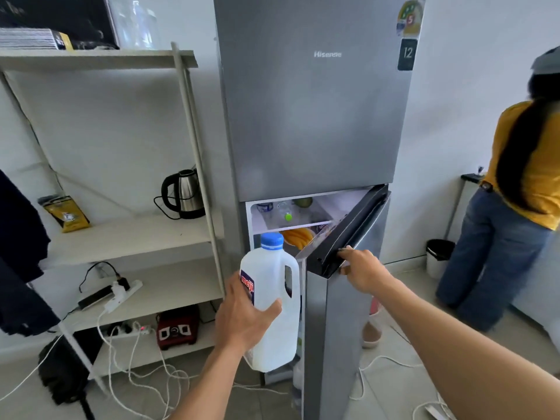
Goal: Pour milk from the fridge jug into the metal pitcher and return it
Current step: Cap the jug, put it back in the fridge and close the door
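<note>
A white plastic milk jug (274, 322) with a blue cap and a red-and-blue label is upright in front of the grey fridge (312, 110). My left hand (242, 316) grips the jug's body from the left. My right hand (360, 269) holds the top edge of the lower fridge door (336, 313), which stands partly open. Inside, a shelf holds bottles and yellow fruit. The metal pitcher is not in view.
A white shelving unit (194, 137) stands left of the fridge with a kettle (185, 194), a yellow bag and power strips; cables trail over the floor. A person in a yellow top (521, 189) stands at the right beside a small bin (439, 257).
</note>
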The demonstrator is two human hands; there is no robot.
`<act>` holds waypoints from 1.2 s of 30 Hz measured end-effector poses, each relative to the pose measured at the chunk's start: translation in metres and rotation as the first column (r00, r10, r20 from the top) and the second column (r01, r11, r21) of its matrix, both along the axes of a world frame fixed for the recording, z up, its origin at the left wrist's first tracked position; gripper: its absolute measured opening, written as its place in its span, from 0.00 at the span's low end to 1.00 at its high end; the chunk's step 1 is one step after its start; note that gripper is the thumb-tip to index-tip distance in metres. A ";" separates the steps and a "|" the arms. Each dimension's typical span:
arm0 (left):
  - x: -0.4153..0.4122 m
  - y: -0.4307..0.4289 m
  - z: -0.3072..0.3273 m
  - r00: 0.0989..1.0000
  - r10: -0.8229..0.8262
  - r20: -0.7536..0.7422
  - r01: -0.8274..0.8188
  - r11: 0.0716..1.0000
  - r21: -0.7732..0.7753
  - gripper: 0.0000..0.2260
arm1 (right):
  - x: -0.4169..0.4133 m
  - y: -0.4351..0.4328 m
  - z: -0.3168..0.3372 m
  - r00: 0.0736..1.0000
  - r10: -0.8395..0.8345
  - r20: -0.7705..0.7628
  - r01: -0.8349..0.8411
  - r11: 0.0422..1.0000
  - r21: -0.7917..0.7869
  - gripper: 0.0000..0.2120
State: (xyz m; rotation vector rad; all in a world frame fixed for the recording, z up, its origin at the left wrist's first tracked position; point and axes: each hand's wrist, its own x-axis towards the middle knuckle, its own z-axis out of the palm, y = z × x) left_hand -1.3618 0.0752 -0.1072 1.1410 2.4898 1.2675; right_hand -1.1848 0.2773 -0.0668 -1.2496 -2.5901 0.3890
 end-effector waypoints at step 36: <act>0.317 0.106 -0.005 0.972 -0.233 0.035 0.233 0.972 0.002 0.42 | 0.353 0.055 -0.001 0.921 -0.384 -0.073 0.388 0.920 0.053 0.33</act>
